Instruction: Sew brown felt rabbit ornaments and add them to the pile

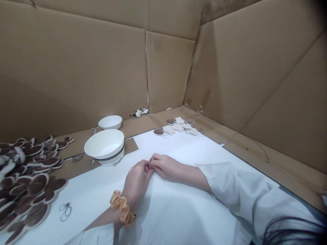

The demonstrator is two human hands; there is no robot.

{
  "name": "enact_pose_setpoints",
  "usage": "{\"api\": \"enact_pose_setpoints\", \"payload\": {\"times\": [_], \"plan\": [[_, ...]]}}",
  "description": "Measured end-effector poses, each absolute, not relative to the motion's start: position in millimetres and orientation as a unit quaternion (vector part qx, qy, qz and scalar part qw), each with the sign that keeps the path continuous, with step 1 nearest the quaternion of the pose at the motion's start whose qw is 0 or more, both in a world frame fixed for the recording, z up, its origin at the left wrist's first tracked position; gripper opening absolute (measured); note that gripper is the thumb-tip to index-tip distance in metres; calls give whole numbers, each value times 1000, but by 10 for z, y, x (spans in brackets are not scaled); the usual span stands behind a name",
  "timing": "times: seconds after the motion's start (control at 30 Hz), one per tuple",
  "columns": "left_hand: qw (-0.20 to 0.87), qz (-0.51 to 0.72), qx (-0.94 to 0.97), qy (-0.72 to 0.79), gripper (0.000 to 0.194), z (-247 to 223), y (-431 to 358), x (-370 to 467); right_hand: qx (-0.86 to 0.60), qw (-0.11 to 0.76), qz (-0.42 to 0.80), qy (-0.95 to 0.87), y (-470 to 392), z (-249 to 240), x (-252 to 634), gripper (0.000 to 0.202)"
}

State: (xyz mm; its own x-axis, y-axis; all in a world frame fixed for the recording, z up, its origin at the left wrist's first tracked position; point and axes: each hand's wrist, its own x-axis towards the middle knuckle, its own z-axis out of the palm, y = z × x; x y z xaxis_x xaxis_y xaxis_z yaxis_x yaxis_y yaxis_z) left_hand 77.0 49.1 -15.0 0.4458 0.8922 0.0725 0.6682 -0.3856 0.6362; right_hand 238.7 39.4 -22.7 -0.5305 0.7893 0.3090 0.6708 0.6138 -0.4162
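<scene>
My left hand [136,178] and my right hand [165,166] meet over the white sheet [176,146], fingertips pinched together. Whatever lies between the fingers, if anything, is hidden or too small to name. An orange scrunchie [122,207] circles my left wrist. Beyond my left hand stands a white bowl [104,144] with dark cord wound around its lower part. A dark loop of cord [65,211] lies on the sheet, left of my left wrist. Past my right hand, several flat fabric pieces [178,126], some brown and some cream, rest near the sheet's far corner.
A large pile of brown, white-edged fabric pieces [38,183] covers the left side. Behind the corded bowl is a smaller white bowl [110,122]. Tall cardboard walls [89,68] enclose the back and right. Small scraps [141,111] show at a gap in the back wall.
</scene>
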Motion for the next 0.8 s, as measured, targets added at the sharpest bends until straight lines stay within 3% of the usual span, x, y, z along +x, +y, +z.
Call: {"api": "enact_pose_setpoints", "payload": {"times": [0.27, 0.5, 0.8], "plan": [[276, 217, 797, 492, 22, -206, 505, 779, -467, 265, 142, -832, 393, -211, 2492, 19], [274, 215, 796, 495, 20, -184, 493, 788, -422, 283, 166, -845, 378, -239, 2423, 19], [300, 199, 787, 501, 24, -138, 491, 790, -477, 242, 163, -829, 365, -148, 2425, 18]]}}
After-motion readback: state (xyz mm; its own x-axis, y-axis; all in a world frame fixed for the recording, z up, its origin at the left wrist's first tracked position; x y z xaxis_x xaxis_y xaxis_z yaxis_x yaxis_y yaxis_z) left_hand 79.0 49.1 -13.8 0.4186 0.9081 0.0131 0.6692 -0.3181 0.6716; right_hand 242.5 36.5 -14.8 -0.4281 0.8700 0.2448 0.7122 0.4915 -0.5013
